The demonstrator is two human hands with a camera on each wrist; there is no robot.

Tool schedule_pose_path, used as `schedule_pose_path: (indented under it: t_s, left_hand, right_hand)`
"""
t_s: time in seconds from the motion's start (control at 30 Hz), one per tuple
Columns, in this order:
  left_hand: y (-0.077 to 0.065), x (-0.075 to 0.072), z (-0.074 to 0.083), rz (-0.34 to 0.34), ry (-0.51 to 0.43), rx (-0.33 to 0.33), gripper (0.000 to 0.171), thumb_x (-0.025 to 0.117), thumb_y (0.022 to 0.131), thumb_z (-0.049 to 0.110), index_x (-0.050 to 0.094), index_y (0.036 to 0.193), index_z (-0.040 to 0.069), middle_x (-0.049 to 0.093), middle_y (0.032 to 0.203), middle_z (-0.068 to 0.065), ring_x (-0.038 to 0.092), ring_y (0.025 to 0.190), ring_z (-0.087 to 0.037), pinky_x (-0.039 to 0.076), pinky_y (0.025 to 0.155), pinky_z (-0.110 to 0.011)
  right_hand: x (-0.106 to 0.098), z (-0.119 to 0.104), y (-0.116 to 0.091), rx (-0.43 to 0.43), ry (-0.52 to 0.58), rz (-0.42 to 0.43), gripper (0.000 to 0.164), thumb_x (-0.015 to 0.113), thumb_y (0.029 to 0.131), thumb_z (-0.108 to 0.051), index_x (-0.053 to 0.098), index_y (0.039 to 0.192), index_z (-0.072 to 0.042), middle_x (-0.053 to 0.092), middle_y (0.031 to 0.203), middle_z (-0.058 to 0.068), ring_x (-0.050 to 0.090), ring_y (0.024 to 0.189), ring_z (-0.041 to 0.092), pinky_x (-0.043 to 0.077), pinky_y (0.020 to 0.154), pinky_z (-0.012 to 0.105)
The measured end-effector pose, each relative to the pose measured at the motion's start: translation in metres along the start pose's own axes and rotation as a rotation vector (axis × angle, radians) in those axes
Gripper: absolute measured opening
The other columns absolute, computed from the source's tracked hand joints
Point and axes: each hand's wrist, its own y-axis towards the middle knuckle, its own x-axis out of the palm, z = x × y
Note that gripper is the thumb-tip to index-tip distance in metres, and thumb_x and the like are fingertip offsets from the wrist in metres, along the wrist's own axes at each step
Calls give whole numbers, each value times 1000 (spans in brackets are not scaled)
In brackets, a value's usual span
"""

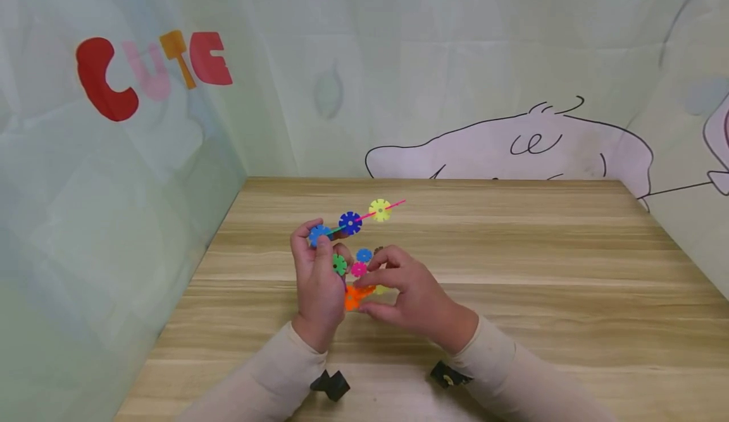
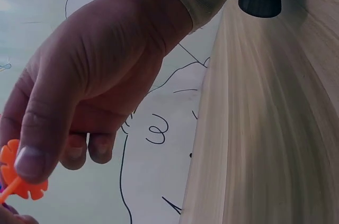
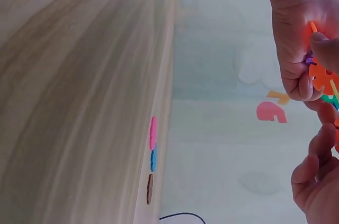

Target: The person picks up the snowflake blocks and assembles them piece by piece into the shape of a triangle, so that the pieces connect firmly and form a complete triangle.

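My left hand [image 1: 320,283] holds a chain of slotted plastic snowflake discs. From its fingers extend a light blue disc [image 1: 320,236], a dark blue disc [image 1: 350,223] and a yellow disc [image 1: 380,210], with edge-on teal and pink discs slotted among them. A green disc [image 1: 338,264] shows beside the palm, and a bit of purple disc [image 3: 309,61] by the fingers. Near the left palm, my right hand [image 1: 418,292] pinches an orange disc [image 1: 352,298]; its thumb lies on an orange disc [image 2: 34,188] in the left wrist view. Some joints are hidden by fingers.
On the wooden table [image 1: 541,270] behind the hands lie a loose pink disc [image 3: 153,133], a blue disc [image 3: 153,160] and a brown disc [image 3: 150,189]. Printed cloth walls [image 1: 285,93] stand at the left and back. Black devices [image 1: 336,385] sit at both wrists.
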Motion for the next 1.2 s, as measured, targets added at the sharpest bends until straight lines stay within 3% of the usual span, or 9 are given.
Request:
schedule_pose_path:
  t_s: [0.57, 0.93, 1.2]
  left_hand:
    - [-5, 3, 2, -1, -11, -29, 27, 32, 116, 26, 31, 141, 17, 51, 111, -8, 50, 79, -15, 43, 66, -20]
    - [-6, 2, 4, -112, 34, -22, 26, 34, 116, 23, 29, 141, 18, 42, 92, -7, 45, 79, -22, 40, 67, -24]
    - [-4, 1, 3, -131, 17, -14, 27, 31, 116, 23, 28, 142, 14, 43, 96, -6, 46, 78, -20, 42, 69, -24]
  right_hand:
    - [4, 4, 1, -107, -119, 11, 35, 100, 72, -21, 83, 101, -12, 58, 91, -1, 56, 86, 12, 52, 77, 16]
    - [1, 3, 1, -193, -168, 88, 34, 101, 69, -21, 85, 98, -14, 57, 84, -2, 53, 77, 11, 48, 69, 16]
    - [1, 4, 0, -116, -76, 63, 39, 100, 70, -19, 83, 104, -11, 56, 87, 0, 54, 82, 12, 50, 71, 16]
